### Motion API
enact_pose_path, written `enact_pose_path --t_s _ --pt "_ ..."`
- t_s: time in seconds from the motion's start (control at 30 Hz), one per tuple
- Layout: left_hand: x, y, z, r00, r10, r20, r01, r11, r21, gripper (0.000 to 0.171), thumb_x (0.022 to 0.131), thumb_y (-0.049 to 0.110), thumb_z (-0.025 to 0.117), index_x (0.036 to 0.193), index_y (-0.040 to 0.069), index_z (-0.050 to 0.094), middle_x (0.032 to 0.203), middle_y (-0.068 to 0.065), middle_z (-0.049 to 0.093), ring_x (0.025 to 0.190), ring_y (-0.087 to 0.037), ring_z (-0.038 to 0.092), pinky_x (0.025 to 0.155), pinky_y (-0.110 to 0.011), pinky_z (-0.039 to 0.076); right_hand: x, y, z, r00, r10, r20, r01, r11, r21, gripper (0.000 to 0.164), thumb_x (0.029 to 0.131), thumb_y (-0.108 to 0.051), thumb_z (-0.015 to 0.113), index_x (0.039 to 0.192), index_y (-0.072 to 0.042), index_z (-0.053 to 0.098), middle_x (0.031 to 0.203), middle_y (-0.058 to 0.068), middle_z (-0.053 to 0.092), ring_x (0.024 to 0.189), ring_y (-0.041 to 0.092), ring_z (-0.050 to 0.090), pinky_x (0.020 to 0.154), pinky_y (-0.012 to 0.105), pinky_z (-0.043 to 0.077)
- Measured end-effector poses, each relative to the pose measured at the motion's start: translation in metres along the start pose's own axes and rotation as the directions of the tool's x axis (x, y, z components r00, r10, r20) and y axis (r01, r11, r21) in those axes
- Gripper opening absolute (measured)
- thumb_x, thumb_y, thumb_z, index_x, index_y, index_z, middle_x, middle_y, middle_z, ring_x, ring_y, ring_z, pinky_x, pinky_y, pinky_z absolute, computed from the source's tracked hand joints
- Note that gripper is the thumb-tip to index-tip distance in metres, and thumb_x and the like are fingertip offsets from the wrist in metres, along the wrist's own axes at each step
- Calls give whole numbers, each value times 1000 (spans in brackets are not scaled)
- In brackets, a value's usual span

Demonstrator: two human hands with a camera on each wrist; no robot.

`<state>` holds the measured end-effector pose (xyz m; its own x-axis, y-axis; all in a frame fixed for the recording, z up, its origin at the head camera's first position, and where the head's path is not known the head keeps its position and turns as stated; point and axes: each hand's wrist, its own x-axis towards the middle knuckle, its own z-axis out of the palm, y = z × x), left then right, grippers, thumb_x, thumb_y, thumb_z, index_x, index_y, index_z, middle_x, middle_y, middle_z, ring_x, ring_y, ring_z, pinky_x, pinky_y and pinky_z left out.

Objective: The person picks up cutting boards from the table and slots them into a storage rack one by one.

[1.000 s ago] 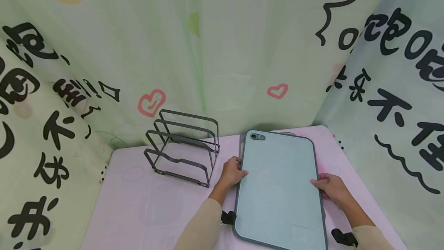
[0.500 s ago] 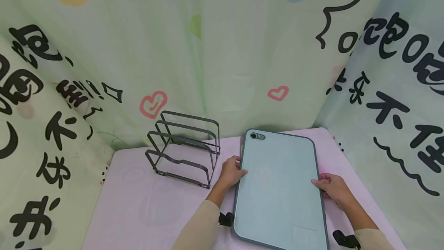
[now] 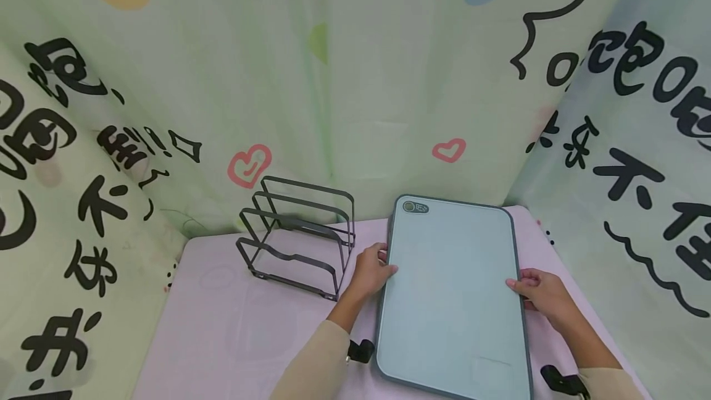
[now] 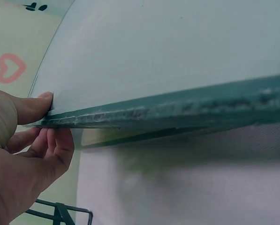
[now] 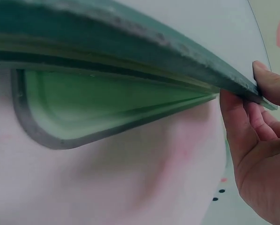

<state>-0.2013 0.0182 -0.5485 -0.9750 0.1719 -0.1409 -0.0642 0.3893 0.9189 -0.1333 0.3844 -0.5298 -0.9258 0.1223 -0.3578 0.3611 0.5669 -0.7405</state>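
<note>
A large pale blue-grey cutting board (image 3: 450, 301) with rounded corners and a dark rim lies across both hands at the right of the table. Near its top left corner is a small dark-edged oval (image 3: 416, 207). My left hand (image 3: 371, 270) grips the left edge, thumb on top and fingers curled beneath. On the opposite edge, my right hand (image 3: 544, 294) pinches the rim the same way. In the right wrist view, a green panel with a grey rounded rim (image 5: 97, 101) shows below the board; whether it is joined to it, I cannot tell.
A black wire rack (image 3: 302, 258) with several upright loops stands left of the board on the pink tabletop (image 3: 205, 326). Printed curtains (image 3: 378, 79) close off the back and both sides.
The board's far end has risen slightly in the head view, covering what showed behind its top edge. Both hands keep their hold; the right has shifted a little up and right.
</note>
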Motion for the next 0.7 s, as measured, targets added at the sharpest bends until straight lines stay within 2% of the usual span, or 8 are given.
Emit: enact_pose_path --t_s 0.1,0.33,0.7 --pt "-1 6 -3 1000 11 -9 -11 1000 5 51 89 1 78 137 -4 59 102 -9 65 88 -15 61 74 -28 57 -2 -5 -4 1000 -22 -5 22 1000 -2 70 102 -37 66 139 18 44 103 12 69 86 13 63 71 25 59" --pt "-7 20 -9 999 37 -34 -37 999 8 54 90 3 78 139 -2 57 105 -8 64 91 -15 59 73 -25 56 -9 -18 -13 997 -74 -31 73 997 -22 69 102 -39 66 138 17 46 103 15 71 88 16 67 77 32 63" --pt "-12 51 -22 984 140 -107 -136 990 43 53 87 0 80 137 -3 60 96 -7 64 84 -14 56 67 -23 51 -19 -41 -27 984 -157 -88 153 987 -55 67 102 -40 65 138 14 47 106 17 68 85 10 67 76 29 63"
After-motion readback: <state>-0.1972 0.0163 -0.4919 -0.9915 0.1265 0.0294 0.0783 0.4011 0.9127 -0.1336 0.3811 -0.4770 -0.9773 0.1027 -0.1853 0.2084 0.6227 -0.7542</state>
